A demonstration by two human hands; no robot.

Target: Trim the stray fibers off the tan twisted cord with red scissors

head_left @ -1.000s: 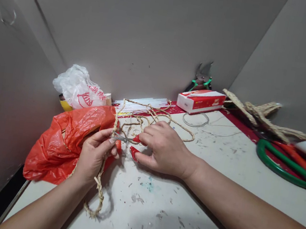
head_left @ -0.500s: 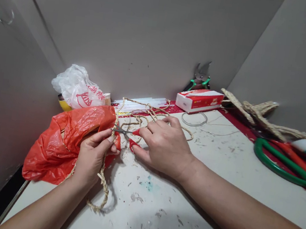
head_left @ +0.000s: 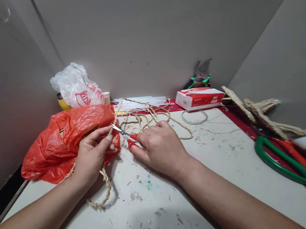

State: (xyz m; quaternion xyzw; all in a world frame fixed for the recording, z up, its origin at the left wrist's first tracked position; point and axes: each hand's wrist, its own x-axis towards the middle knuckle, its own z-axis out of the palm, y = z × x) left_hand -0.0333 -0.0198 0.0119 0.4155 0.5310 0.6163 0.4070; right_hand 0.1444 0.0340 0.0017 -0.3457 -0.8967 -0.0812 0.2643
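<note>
Between the thumb and fingers of my left hand (head_left: 92,151) is a braided straw rope (head_left: 107,191), which hangs in a loop below the hand onto the table. My right hand (head_left: 162,148) is closed around the red handles of small scissors (head_left: 123,131). Their blades, nearly closed, lie at the rope just above my left fingertips. More of the rope lies in loose loops behind my right hand. A crumpled red plastic bag (head_left: 52,142) rests under and beside my left hand.
Behind are a white plastic bag (head_left: 74,84), white sticks (head_left: 134,104), a red-and-white box (head_left: 199,99) and green-handled pruners (head_left: 201,75). At right lie straw bundles (head_left: 264,111), a green-handled tool (head_left: 282,163) and a wire ring (head_left: 194,117). Scraps dot the white table (head_left: 200,200).
The scissor blades have come together at the rope, and the handles have drawn closer in my right hand. My left hand keeps its hold in nearly the same place.
</note>
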